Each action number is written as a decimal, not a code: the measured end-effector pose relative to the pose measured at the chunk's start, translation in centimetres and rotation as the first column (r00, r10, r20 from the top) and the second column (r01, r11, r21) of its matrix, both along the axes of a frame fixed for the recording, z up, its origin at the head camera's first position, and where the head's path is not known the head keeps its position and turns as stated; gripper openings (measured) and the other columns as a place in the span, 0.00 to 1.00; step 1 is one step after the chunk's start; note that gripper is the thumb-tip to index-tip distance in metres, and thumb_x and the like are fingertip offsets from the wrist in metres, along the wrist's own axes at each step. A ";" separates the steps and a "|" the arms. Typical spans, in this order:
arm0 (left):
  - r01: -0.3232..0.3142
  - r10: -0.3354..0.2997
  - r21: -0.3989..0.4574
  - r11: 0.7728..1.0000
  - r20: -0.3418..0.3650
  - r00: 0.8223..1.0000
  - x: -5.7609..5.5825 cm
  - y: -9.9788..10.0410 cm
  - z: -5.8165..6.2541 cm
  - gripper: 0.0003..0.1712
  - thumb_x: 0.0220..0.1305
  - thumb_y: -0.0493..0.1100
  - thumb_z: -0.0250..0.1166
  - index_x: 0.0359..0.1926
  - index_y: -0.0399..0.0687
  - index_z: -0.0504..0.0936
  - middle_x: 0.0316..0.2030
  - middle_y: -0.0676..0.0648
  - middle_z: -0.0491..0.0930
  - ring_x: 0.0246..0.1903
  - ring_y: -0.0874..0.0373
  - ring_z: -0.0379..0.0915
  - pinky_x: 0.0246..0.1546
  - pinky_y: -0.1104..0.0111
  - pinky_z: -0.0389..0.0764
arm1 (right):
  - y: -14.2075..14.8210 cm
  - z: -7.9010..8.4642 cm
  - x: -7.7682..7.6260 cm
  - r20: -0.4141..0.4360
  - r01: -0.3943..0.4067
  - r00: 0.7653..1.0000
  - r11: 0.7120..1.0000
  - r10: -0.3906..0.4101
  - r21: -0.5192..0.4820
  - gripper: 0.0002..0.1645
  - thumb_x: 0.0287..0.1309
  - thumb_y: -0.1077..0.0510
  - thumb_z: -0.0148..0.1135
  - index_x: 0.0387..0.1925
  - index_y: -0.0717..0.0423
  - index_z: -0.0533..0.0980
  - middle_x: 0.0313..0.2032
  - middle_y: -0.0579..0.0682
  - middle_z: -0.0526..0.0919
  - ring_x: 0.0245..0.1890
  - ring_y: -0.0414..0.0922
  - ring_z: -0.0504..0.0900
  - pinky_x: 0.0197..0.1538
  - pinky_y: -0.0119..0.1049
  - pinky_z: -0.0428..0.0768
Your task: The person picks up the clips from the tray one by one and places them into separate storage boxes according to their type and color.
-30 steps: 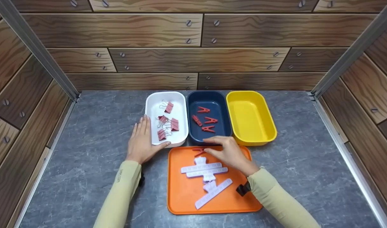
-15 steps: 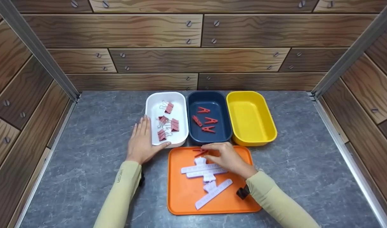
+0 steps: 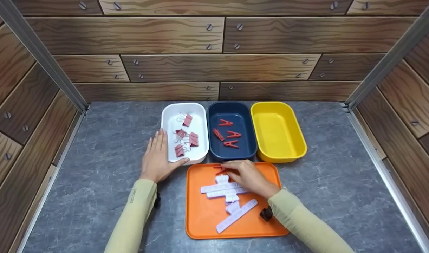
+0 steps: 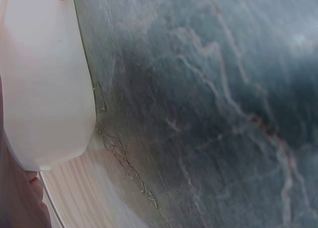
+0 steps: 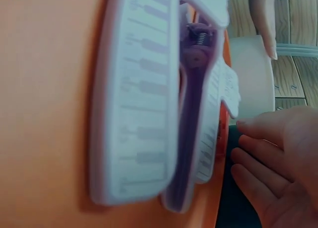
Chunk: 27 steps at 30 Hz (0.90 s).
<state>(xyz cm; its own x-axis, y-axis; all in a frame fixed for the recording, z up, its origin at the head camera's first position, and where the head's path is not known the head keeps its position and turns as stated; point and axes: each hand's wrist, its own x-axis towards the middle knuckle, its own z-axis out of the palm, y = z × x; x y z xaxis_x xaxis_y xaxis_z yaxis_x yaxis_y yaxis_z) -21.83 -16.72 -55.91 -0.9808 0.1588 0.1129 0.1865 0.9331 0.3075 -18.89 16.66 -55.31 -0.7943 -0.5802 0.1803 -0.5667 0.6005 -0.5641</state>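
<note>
My left hand (image 3: 155,158) rests against the left side of the white bin (image 3: 203,154), fingers straight, thumb along its front corner. Several dark pink binder clips (image 3: 193,139) lie in that bin. My right hand (image 3: 251,176) is over the far edge of the orange tray (image 3: 200,218). Its thumb and fingertips are right at a small red clothespin (image 3: 219,170), partly hidden by the hand. The right wrist view shows the fingers (image 5: 258,186) spread beside the tray's rim. Three pale lilac bag clips (image 3: 237,215) with piano-key markings lie on the tray, below the right hand.
Right of the white bin stands a navy bin (image 3: 247,151) holding several red clothespins (image 3: 231,144). A yellow bin (image 3: 281,130) adjoins it on the right. All three bins stand just behind the tray on the grey marbled table (image 3: 116,140). Wood-patterned panels (image 3: 172,66) enclose the back and sides.
My right hand has drawn back from the navy bin's front edge, down to the clothespin on the tray. The left hand has stayed at the white bin.
</note>
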 end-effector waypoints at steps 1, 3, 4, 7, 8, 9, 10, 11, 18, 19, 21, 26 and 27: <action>-0.002 0.002 0.000 1.000 0.004 1.000 0.0 0.0 0.0 0.76 0.51 0.89 0.49 0.80 0.35 0.42 0.79 0.36 0.42 0.78 0.44 0.36 0.77 0.56 0.36 | -0.1 -0.1 0.0 -0.010 -0.006 1.000 1.000 0.007 0.009 0.19 0.64 0.64 0.69 0.56 0.56 0.84 0.52 0.48 0.86 0.55 0.45 0.83 0.59 0.43 0.81; -0.005 0.005 0.002 1.000 0.010 1.000 0.0 0.0 -0.1 0.77 0.51 0.90 0.48 0.80 0.35 0.42 0.79 0.37 0.42 0.78 0.44 0.36 0.77 0.56 0.36 | -0.2 -0.2 0.0 -0.024 -0.010 1.000 1.000 0.010 0.024 0.18 0.65 0.64 0.68 0.56 0.56 0.84 0.52 0.48 0.87 0.54 0.45 0.83 0.58 0.42 0.81; -0.007 0.007 0.002 1.000 0.014 1.000 0.0 0.0 -0.1 0.77 0.51 0.90 0.48 0.80 0.36 0.42 0.80 0.37 0.42 0.78 0.44 0.36 0.77 0.56 0.36 | -0.2 -0.2 0.0 -0.032 -0.010 0.999 0.999 0.011 0.031 0.18 0.65 0.64 0.68 0.56 0.55 0.85 0.51 0.48 0.87 0.53 0.45 0.84 0.57 0.42 0.82; -0.008 0.008 0.004 1.000 0.022 1.000 0.0 0.1 0.0 0.77 0.51 0.90 0.47 0.80 0.36 0.41 0.80 0.37 0.41 0.78 0.44 0.36 0.77 0.56 0.36 | -0.3 -0.3 0.0 -0.048 -0.002 0.999 0.999 0.004 0.041 0.17 0.65 0.64 0.68 0.55 0.54 0.85 0.49 0.47 0.87 0.51 0.44 0.85 0.55 0.41 0.83; -0.009 0.009 0.002 1.000 0.022 1.000 0.0 0.1 0.0 0.77 0.51 0.90 0.47 0.80 0.36 0.42 0.80 0.37 0.41 0.78 0.44 0.36 0.77 0.56 0.36 | -0.3 -0.3 0.0 -0.049 0.002 0.999 0.999 0.000 0.044 0.17 0.64 0.63 0.69 0.54 0.53 0.86 0.49 0.47 0.88 0.50 0.44 0.85 0.55 0.41 0.83; -0.010 0.010 0.001 1.000 0.024 1.000 0.0 0.1 0.0 0.77 0.51 0.90 0.47 0.80 0.36 0.41 0.80 0.37 0.41 0.78 0.44 0.36 0.77 0.56 0.36 | -0.3 -0.3 0.0 -0.049 0.006 0.999 0.999 -0.003 0.046 0.17 0.64 0.63 0.70 0.54 0.53 0.86 0.48 0.47 0.88 0.49 0.44 0.85 0.54 0.41 0.83; -0.011 0.011 0.000 1.000 0.023 1.000 0.0 0.1 0.0 0.77 0.51 0.90 0.48 0.80 0.36 0.41 0.80 0.37 0.41 0.78 0.44 0.36 0.77 0.56 0.36 | -0.4 -0.3 0.0 -0.047 0.010 0.999 0.999 -0.008 0.048 0.16 0.64 0.62 0.70 0.53 0.53 0.86 0.47 0.46 0.88 0.48 0.44 0.85 0.54 0.41 0.83; -0.011 0.011 -0.001 1.000 0.023 1.000 0.0 0.0 0.1 0.77 0.51 0.90 0.48 0.80 0.36 0.41 0.80 0.37 0.41 0.78 0.44 0.36 0.77 0.56 0.36 | -0.4 -0.3 0.0 -0.042 0.014 0.999 0.999 -0.012 0.049 0.16 0.63 0.62 0.71 0.53 0.53 0.86 0.47 0.46 0.88 0.47 0.44 0.85 0.53 0.42 0.83; -0.009 0.009 0.001 1.000 0.019 1.000 0.0 0.0 0.1 0.76 0.51 0.89 0.48 0.80 0.36 0.41 0.80 0.37 0.41 0.78 0.44 0.35 0.77 0.56 0.35 | -0.5 -0.2 0.0 -0.017 0.024 1.000 0.999 -0.023 0.047 0.15 0.61 0.62 0.73 0.50 0.53 0.88 0.44 0.44 0.89 0.43 0.41 0.85 0.48 0.38 0.85; -0.010 0.010 0.001 1.000 0.020 1.000 0.0 0.0 0.0 0.76 0.51 0.89 0.48 0.80 0.36 0.41 0.80 0.37 0.41 0.78 0.45 0.35 0.77 0.57 0.35 | -0.5 -0.3 0.0 -0.027 0.018 0.999 0.999 -0.017 0.040 0.15 0.61 0.62 0.73 0.50 0.53 0.88 0.44 0.44 0.89 0.43 0.41 0.85 0.48 0.38 0.85; -0.010 0.010 0.001 1.000 0.017 1.000 -0.1 0.0 0.0 0.76 0.51 0.89 0.48 0.80 0.36 0.41 0.80 0.37 0.41 0.78 0.45 0.35 0.77 0.57 0.35 | -0.5 -0.4 0.0 -0.058 0.003 0.998 1.000 -0.002 0.027 0.15 0.60 0.64 0.73 0.50 0.55 0.88 0.44 0.45 0.89 0.45 0.42 0.85 0.50 0.38 0.85; -0.006 0.006 0.005 1.000 0.013 1.000 -0.1 0.0 -0.2 0.76 0.51 0.90 0.48 0.80 0.35 0.41 0.79 0.37 0.41 0.78 0.45 0.35 0.77 0.57 0.35 | -0.7 -0.9 -0.1 -0.105 -0.029 0.994 0.999 0.032 0.036 0.18 0.59 0.67 0.71 0.52 0.57 0.86 0.47 0.48 0.88 0.50 0.45 0.85 0.55 0.41 0.83; -0.006 0.006 0.006 1.000 0.013 1.000 -0.1 0.0 -0.2 0.77 0.51 0.90 0.48 0.80 0.35 0.41 0.79 0.37 0.41 0.78 0.44 0.35 0.77 0.57 0.35 | -0.7 -0.9 -0.1 -0.102 -0.029 0.994 0.998 0.034 0.046 0.18 0.60 0.67 0.70 0.52 0.56 0.86 0.47 0.47 0.88 0.49 0.45 0.85 0.55 0.42 0.83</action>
<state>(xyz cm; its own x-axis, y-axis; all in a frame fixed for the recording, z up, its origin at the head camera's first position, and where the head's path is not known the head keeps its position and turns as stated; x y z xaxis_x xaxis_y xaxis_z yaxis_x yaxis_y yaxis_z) -21.95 -16.74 -56.06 -0.9832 0.1520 0.1009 0.1765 0.9324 0.3153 -19.00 15.92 -56.18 -0.7541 -0.6140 0.2331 -0.6392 0.6047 -0.4751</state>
